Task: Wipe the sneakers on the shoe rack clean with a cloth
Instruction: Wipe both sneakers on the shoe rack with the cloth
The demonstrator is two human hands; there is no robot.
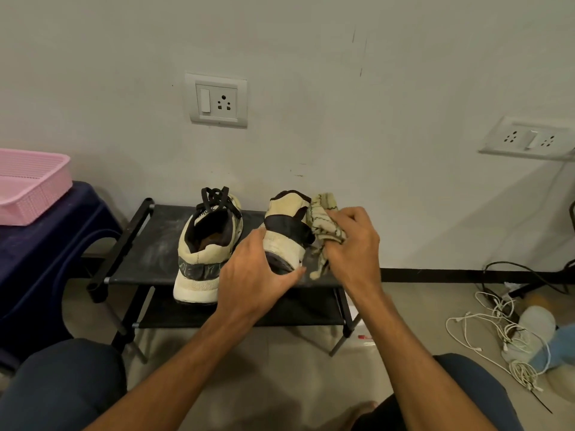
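Pink basket (31, 188): sitting on a dark blue stool (46, 244), well to the left of both grips and playing no part in the wiping.
Shoe rack (149, 244): standing against the wall, its dusty top shelf carrying both sneakers within easy reach of the seated person.
Left sneaker (205, 250): waiting upright just left of the left hand, heel hanging over the shelf's front edge, untouched. It is probably next in line.
Left hand (255, 275): curling over the near end of the right sneaker, thumb stretching across below it. It seems to be steadying the shoe against the push of the cloth.
Right sneaker (286, 231): being held between the two hands on the top shelf, apparently tipped so its outer side is facing the cloth.
Cloth (325, 225): bunching out of the right fist and pressing on the sneaker's right side.
Right hand (351, 244): clenching round the cloth, fingers closed on it, doing the rubbing.
Cables (497, 331): lying tangled on the floor, far right of the grips.
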